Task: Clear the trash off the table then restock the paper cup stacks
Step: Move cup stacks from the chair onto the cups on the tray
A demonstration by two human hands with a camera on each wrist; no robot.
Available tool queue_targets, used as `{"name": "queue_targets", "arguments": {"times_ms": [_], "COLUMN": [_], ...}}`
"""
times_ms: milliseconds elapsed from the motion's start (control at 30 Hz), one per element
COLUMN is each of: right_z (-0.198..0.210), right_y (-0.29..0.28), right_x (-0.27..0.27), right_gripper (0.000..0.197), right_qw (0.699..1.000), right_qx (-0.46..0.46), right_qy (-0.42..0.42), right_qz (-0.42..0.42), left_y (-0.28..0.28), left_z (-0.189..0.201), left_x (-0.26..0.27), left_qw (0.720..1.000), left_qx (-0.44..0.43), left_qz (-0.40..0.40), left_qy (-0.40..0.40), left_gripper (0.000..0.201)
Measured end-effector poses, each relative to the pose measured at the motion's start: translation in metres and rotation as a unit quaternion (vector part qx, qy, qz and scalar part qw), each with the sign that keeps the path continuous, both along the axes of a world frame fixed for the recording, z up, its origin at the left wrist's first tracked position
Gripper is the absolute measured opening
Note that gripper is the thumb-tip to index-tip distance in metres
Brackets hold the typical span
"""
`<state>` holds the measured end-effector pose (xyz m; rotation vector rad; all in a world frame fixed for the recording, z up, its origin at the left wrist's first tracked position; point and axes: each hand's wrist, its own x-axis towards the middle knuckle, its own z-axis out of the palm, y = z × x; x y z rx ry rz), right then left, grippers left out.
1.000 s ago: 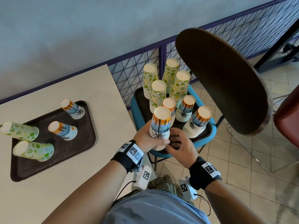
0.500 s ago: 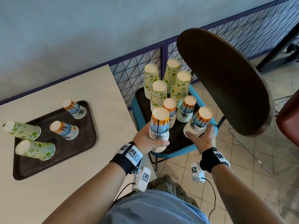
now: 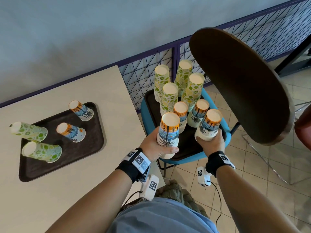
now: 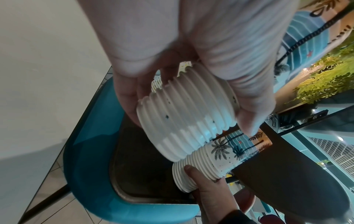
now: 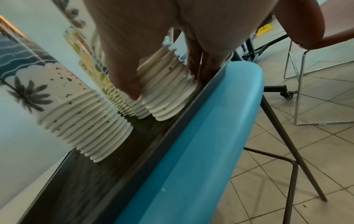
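Left hand wraps a palm-print cup stack, raised; right hand clasps another palm-print stack on the chair tray.

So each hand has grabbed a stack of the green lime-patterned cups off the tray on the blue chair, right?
Not quite: the pattern is wrong. In the head view the left hand and the right hand each grip a palm-tree cup stack. The green lime-patterned stacks stand untouched further back on the chair's tray.

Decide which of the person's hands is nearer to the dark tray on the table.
Left. The left hand, gripping a palm-print cup stack, is beside the table edge nearest the tray; the right hand is farther away, over the chair.
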<state>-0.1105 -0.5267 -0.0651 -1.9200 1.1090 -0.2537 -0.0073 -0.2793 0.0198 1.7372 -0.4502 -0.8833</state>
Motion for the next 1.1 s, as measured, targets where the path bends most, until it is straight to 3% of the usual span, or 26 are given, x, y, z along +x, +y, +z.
{"name": "queue_targets", "arguments": {"times_ms": [400, 567, 833, 1000, 1100], "right_z": [0.020, 0.033, 0.034, 0.054, 0.069], "right_y": [0.010, 0.034, 0.095, 0.143, 0.177], "right_x": [-0.015, -0.037, -0.027, 0.028, 0.071], "right_gripper": [0.073, 0.069, 0.079, 0.069, 0.067], "right_qw": [1.000, 0.997, 0.980, 0.958, 0.941], "right_qx": [0.001, 0.031, 0.067, 0.061, 0.071], "right_qy": [-0.028, -0.057, -0.072, -0.075, -0.094], "right_qz": [0.009, 0.031, 0.173, 0.270, 0.316], "left_y": [0.009, 0.030, 0.095, 0.144, 0.181], "left_z": [-0.001, 0.004, 0.003, 0.008, 0.010], "left_x": [-0.001, -0.002, -0.007, -0.005, 0.005], "left_qw": [1.000, 0.999, 0.988, 0.967, 0.945], "left_qx": [-0.009, -0.006, -0.031, -0.046, -0.046], "left_qz": [0.008, 0.034, 0.147, 0.247, 0.322], "left_qy": [0.001, -0.009, 0.022, 0.025, 0.011], "left_gripper": [0.084, 0.064, 0.065, 0.058, 0.067]}}
